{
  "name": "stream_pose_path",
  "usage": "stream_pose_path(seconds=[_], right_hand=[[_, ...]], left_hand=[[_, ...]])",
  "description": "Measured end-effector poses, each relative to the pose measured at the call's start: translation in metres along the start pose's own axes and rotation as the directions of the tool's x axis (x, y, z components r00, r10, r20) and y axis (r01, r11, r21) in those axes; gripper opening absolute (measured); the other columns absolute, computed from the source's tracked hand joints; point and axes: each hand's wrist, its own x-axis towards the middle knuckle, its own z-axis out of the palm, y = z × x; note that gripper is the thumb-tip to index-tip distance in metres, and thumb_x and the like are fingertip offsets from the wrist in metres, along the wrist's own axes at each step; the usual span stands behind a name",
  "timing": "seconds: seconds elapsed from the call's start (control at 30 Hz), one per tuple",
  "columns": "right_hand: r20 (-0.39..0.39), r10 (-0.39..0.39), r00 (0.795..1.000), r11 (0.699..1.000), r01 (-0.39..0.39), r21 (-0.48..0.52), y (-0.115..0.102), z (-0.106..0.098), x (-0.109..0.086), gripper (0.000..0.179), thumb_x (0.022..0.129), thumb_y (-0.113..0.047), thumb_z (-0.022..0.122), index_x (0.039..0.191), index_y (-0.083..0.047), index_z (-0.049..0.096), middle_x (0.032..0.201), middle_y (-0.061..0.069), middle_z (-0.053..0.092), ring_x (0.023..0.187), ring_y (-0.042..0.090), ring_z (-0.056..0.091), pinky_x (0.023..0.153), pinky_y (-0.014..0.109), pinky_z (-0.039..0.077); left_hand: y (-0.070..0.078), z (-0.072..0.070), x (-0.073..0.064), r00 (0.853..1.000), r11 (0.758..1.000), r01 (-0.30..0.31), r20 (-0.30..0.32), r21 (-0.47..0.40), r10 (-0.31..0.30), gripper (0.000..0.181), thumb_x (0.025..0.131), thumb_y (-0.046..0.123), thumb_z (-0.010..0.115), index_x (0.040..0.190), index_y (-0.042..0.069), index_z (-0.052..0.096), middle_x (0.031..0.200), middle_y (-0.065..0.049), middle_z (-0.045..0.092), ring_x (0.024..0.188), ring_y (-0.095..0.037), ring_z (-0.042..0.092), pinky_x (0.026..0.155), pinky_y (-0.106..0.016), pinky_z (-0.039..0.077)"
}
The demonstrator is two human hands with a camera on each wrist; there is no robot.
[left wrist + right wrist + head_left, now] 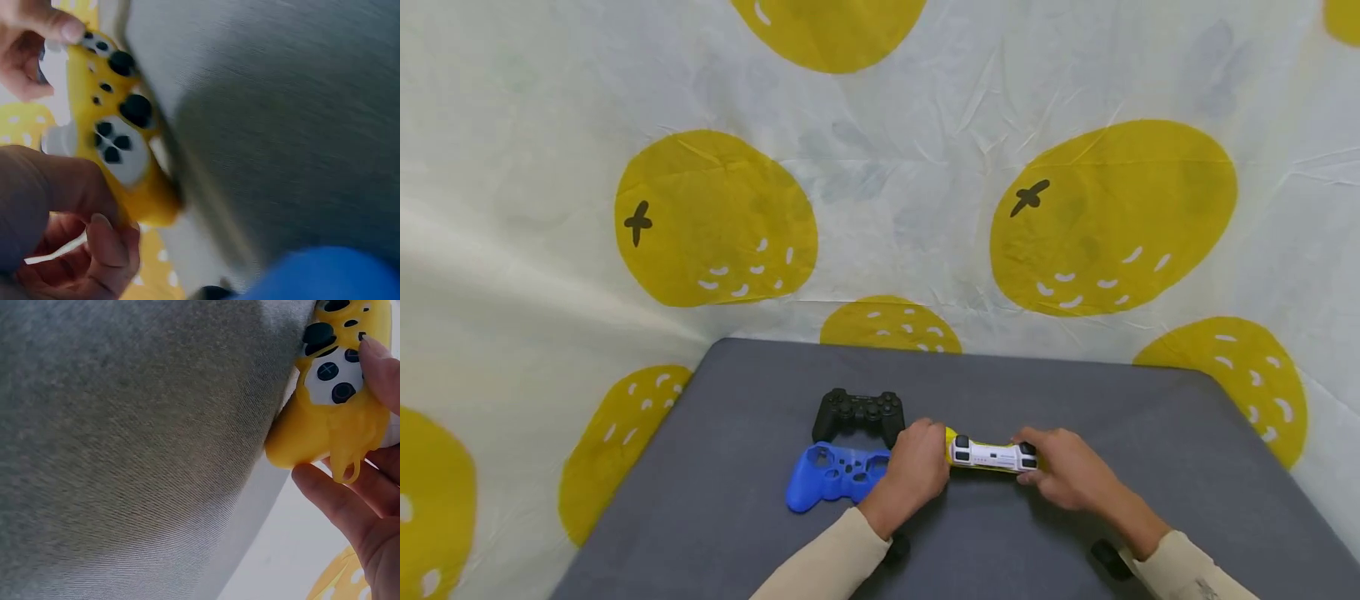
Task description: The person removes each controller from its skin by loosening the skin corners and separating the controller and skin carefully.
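A white game controller [992, 454] partly inside a yellow silicone cover [119, 181] is held between both hands over the table, its shoulder buttons facing the head camera. My left hand [917, 458] grips one end of it, fingers curled in the left wrist view. At the other end my right hand [1067, 467] pinches it, with the thumb on the face near the round buttons in the right wrist view. There, a flap of the cover with a small loop [350, 469] hangs loose at the side. White casing shows bare along the shoulder side.
A black game controller [859, 410] lies on the grey table [760, 392], behind and left of my left hand. In front of it is an empty blue silicone cover [823, 482], partly hidden by that hand. A white cloth with yellow fruit prints [910, 208] hangs behind the table.
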Motion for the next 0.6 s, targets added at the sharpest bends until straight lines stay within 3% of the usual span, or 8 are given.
stream_pose_path(seconds=[0.1, 0.23, 0.3, 0.43, 0.5, 0.6], right_hand=[[0.034, 0.012, 0.999, 1.0, -0.013, 0.025, -0.001, 0.002, 0.0, 0.036, 0.075, -0.018, 0.091, 0.104, -0.016, 0.071, 0.081, -0.01, 0.07, 0.069, 0.003, 0.055, 0.063, 0.029, 0.047], [0.081, 0.032, 0.996, 0.998, -0.036, 0.047, 0.001, -0.001, 0.004, 0.035, 0.077, -0.018, 0.09, 0.106, -0.015, 0.072, 0.082, -0.009, 0.07, 0.069, 0.002, 0.054, 0.063, 0.028, 0.046], [0.086, 0.038, 0.996, 0.998, -0.042, 0.051, 0.001, -0.003, 0.005, 0.035, 0.077, -0.018, 0.09, 0.106, -0.015, 0.072, 0.082, -0.009, 0.07, 0.069, 0.003, 0.055, 0.064, 0.028, 0.047], [0.07, 0.04, 0.997, 0.998, -0.044, 0.046, 0.003, -0.005, 0.007, 0.035, 0.074, -0.017, 0.091, 0.104, -0.018, 0.072, 0.082, -0.008, 0.07, 0.07, 0.006, 0.056, 0.065, 0.031, 0.048], [0.07, 0.038, 0.997, 0.998, -0.041, 0.049, 0.003, -0.005, 0.007, 0.035, 0.074, -0.016, 0.091, 0.103, -0.018, 0.072, 0.083, -0.008, 0.071, 0.071, 0.007, 0.058, 0.066, 0.032, 0.049], [0.089, 0.05, 0.995, 0.997, -0.055, 0.061, 0.003, -0.005, 0.006, 0.035, 0.075, -0.017, 0.091, 0.105, -0.017, 0.073, 0.084, -0.007, 0.072, 0.072, 0.007, 0.058, 0.066, 0.031, 0.048]], left_hand=[[-0.003, 0.003, -0.006, 1.0, 1.0, -0.015, 0.013, 0.018, 0.015, 0.014, 0.074, 0.009, 0.085, 0.079, 0.011, 0.072, 0.076, -0.001, 0.064, 0.07, -0.017, 0.064, 0.061, -0.03, 0.056], [-0.01, -0.002, -0.004, 0.998, 0.993, 0.011, 0.055, -0.121, -0.004, 0.011, 0.077, 0.006, 0.079, 0.072, 0.013, 0.072, 0.075, 0.001, 0.064, 0.067, -0.011, 0.059, 0.058, -0.023, 0.049], [-0.014, -0.006, -0.004, 0.995, 0.969, 0.038, 0.101, -0.244, -0.013, 0.012, 0.079, 0.006, 0.077, 0.071, 0.014, 0.072, 0.074, 0.002, 0.065, 0.064, -0.008, 0.054, 0.056, -0.02, 0.045], [-0.02, -0.013, -0.007, 0.982, 0.889, 0.098, 0.19, -0.448, -0.012, 0.006, 0.087, 0.012, 0.078, 0.082, 0.01, 0.075, 0.08, 0.001, 0.069, 0.066, -0.003, 0.051, 0.059, -0.017, 0.044], [-0.02, -0.014, -0.007, 0.978, 0.865, 0.116, 0.21, -0.489, -0.012, 0.007, 0.087, 0.013, 0.079, 0.088, 0.008, 0.076, 0.082, 0.001, 0.07, 0.067, -0.001, 0.051, 0.062, -0.016, 0.045], [-0.02, -0.016, -0.006, 0.978, 0.853, 0.119, 0.208, -0.507, -0.013, 0.008, 0.085, 0.009, 0.081, 0.09, 0.006, 0.076, 0.083, -0.002, 0.072, 0.068, -0.001, 0.052, 0.064, -0.016, 0.046]])
